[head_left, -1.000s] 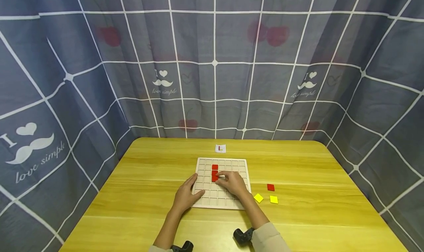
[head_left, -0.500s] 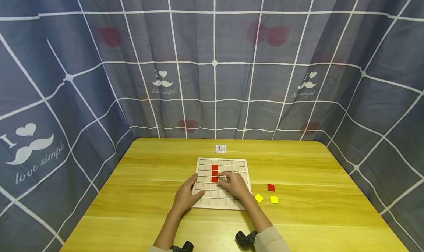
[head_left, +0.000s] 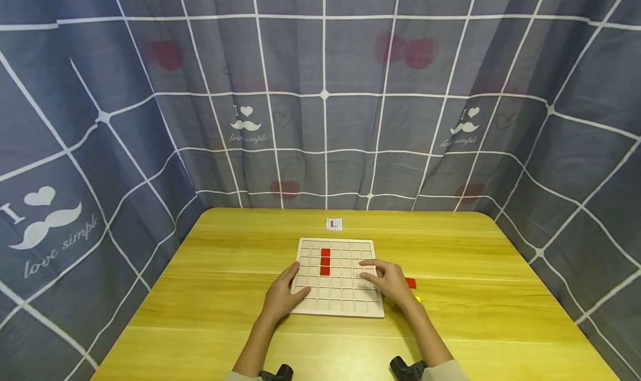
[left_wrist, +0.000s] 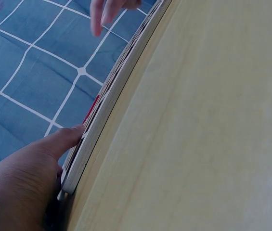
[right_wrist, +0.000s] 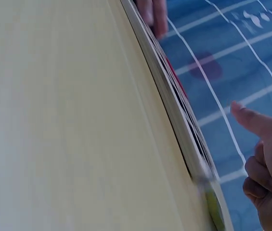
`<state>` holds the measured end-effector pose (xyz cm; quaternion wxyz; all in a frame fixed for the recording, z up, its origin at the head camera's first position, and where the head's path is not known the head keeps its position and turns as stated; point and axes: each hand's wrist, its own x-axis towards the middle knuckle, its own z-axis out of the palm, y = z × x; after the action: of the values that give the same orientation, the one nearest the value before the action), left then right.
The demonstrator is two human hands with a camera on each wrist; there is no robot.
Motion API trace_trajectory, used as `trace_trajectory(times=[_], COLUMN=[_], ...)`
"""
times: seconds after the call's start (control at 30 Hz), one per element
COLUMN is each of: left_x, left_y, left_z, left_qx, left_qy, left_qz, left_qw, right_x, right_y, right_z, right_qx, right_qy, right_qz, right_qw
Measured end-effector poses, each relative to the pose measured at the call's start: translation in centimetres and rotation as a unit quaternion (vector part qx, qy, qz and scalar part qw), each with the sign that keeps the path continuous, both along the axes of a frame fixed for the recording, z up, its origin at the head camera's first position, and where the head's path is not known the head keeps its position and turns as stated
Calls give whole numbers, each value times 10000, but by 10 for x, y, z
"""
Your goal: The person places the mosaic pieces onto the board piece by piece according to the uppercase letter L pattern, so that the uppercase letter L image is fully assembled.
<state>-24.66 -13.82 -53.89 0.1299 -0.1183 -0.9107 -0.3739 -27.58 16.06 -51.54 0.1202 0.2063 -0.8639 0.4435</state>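
A pale wooden grid board lies on the table, with three red square tiles in one column of its cells. My left hand holds the board at its left side, the thumb over the near part and the fingers along the left edge. Above the board's right edge hovers my right hand. Its thumb and index finger are apart with nothing between them, and in the right wrist view its other fingers are curled. Just past this hand, a red tile and a yellow tile show, both partly hidden.
A small card printed with a grid and a coloured pattern lies behind the board. The wooden table reaches back to a grey-blue checked curtain. Black devices are strapped at both wrists.
My right hand has left the red tiles and moved right across the board, now covering much of the loose tiles. The left hand has stayed at the board's left side.
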Motion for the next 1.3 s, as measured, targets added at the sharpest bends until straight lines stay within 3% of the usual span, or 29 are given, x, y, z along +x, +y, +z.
trace_trajectory(times=[0.33,0.6,0.83,1.1,1.3], left_x=[1,0,0,1,1], left_y=[-2,-2,-2,0,0], left_z=[1,2,2,2,2], left_qx=[20,-10,-41,-29,-21], left_qy=[-3,-39,-18,-35,-28], left_qz=[12,6,-5,-7,-15], left_qw=[10000,10000,10000,10000,10000], right_x=[9,14,16,19,20], right_y=[70,106,119,120,120], right_z=[1,-8,-15,-16,-15], right_qx=[-229,-189,271,873,782], right_qy=[-158,-404,-888,-874,-1001], right_qz=[-614,-778,-817,-895,-887], right_qw=[9977,9960,9923,9883,9879])
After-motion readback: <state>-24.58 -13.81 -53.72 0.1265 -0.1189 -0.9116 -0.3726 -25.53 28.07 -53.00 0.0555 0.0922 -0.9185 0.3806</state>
